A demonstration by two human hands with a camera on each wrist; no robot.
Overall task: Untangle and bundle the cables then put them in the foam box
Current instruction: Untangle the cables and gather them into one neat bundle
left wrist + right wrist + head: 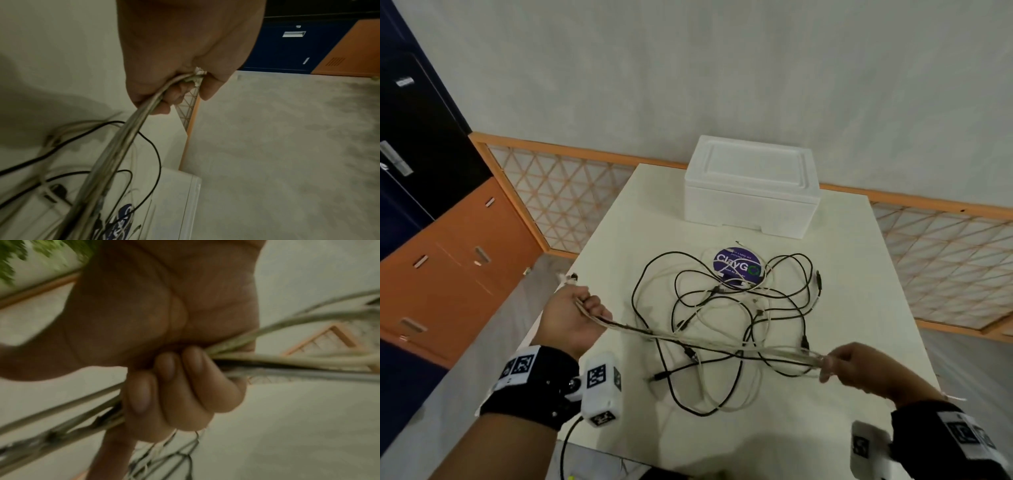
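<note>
Several strands of white cable (705, 342) stretch taut above the table between my two hands. My left hand (577, 315) grips one end at the table's left edge, fingers curled round the strands (144, 110). My right hand (849, 366) grips the other end near the front right, fingers (174, 386) wrapped round the strands (287, 360). Under them a tangle of black and white cables (726, 318) lies on the white table (859, 291). The white foam box (750, 188) stands at the table's far edge with its lid on.
A round purple sticker (738, 266) lies under the tangle near the box. An orange-framed lattice fence (571, 192) runs behind and beside the table. Blue and orange cabinets (441, 240) stand at the left. Grey floor (287, 146) lies beyond the table's left edge.
</note>
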